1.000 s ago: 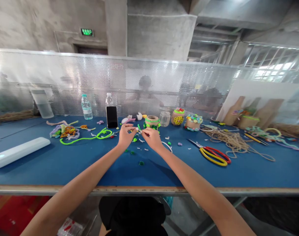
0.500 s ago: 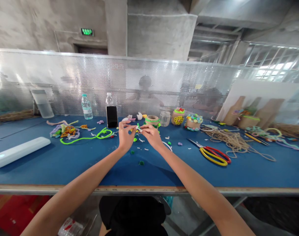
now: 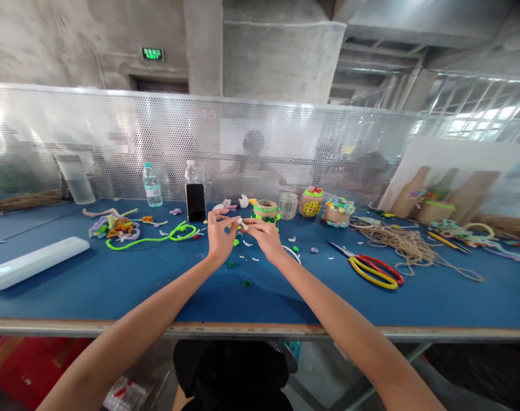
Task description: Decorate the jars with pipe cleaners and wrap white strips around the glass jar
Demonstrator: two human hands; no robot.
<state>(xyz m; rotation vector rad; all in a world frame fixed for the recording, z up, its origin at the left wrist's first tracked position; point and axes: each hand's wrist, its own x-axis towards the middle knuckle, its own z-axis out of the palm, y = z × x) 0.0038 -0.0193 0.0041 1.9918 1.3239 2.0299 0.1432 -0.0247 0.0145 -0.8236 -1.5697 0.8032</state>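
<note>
Hands barely shifted since half second before, pair stays close together above blue counter (image 3: 92, 285). Right hand (image 3: 266, 238): fingers (image 3: 253, 224) narrow, pinching small white scrap (image 3: 241, 222). Left hand (image 3: 220, 237): fingers (image 3: 220, 214) spread wider, thumb just beside same scrap. Twine-wrapped jar (image 3: 265, 210) at 12 o'clock from hands, green pipe cleaner (image 3: 174, 231) at 9 o'clock, red-and-yellow scissors (image 3: 373, 268) at 3 o'clock.

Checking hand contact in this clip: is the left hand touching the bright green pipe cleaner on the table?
Apart. The head view shows blue tabletop between the left hand and the end of the bright green pipe cleaner.
</note>
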